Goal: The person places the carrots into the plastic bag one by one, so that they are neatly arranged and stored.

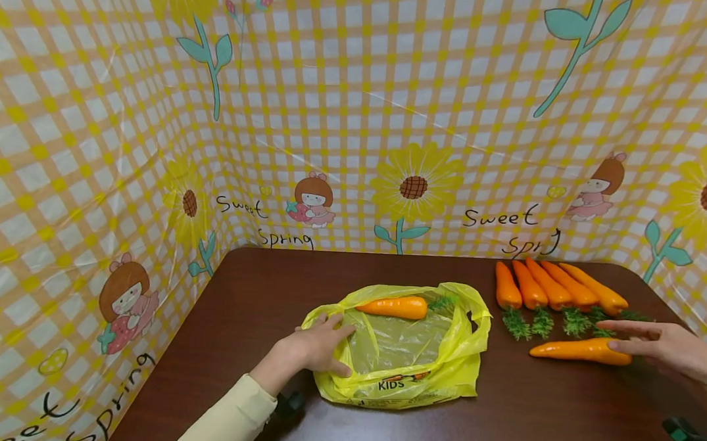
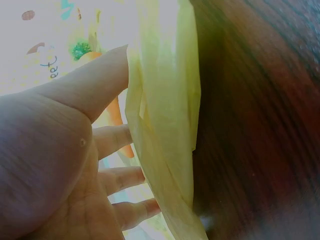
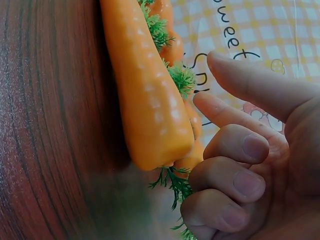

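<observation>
A yellow plastic bag (image 1: 464, 377) lies on the table with its mouth spread wide. Inside it, along the far side, is an orange carrot (image 1: 395, 308) with green leaves. My left hand (image 1: 312, 348) is at the bag's left rim, fingers spread over the opening; in the left wrist view the bag's film (image 2: 167, 95) borders the fingertips. On the right, my right hand (image 1: 661, 348) reaches over the thick end of a single carrot (image 1: 572, 350). Its thumb and forefinger extend beside that carrot (image 3: 150, 95) in the right wrist view, while the other fingers bend loosely.
Behind the single carrot, several more carrots (image 1: 552, 292) lie side by side, leaves toward me. The dark brown table (image 1: 262, 290) meets a checked cloth wall (image 1: 337, 129) at the back and sides. A small black object (image 1: 289, 405) shows beneath my left wrist.
</observation>
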`<state>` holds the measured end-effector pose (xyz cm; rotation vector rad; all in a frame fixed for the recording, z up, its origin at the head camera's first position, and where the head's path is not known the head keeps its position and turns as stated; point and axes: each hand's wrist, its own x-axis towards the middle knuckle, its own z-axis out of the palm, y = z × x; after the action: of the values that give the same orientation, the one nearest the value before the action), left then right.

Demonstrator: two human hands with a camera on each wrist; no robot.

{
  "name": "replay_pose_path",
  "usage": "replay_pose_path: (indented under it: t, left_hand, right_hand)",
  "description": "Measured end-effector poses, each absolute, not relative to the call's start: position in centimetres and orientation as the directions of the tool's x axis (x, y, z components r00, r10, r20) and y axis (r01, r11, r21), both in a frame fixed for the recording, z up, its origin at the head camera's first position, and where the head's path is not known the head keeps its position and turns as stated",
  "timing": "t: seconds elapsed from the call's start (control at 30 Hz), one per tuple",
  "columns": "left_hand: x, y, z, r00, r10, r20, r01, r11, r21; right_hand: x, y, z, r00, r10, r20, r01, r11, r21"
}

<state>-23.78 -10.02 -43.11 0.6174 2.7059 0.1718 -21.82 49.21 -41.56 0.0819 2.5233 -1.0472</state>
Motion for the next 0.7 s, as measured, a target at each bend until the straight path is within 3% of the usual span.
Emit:
replay_pose_path:
  t: [0.37,0.7]
  left_hand:
    - [-23.7,-10.2,-43.5,-0.833,0.448,-0.325,0.397,0.893,0.214]
    - [-23.9,-10.2,-43.4,-0.837,0.447,-0.316,0.406,0.894,0.189]
  right_hand:
    - [-22.5,49.3,-42.1,-0.913,-0.142,-0.383,0.09,0.844,-0.528]
    - [-23.1,48.9,-42.4,-0.9,-0.142,-0.413,0.085,0.871,-0.484]
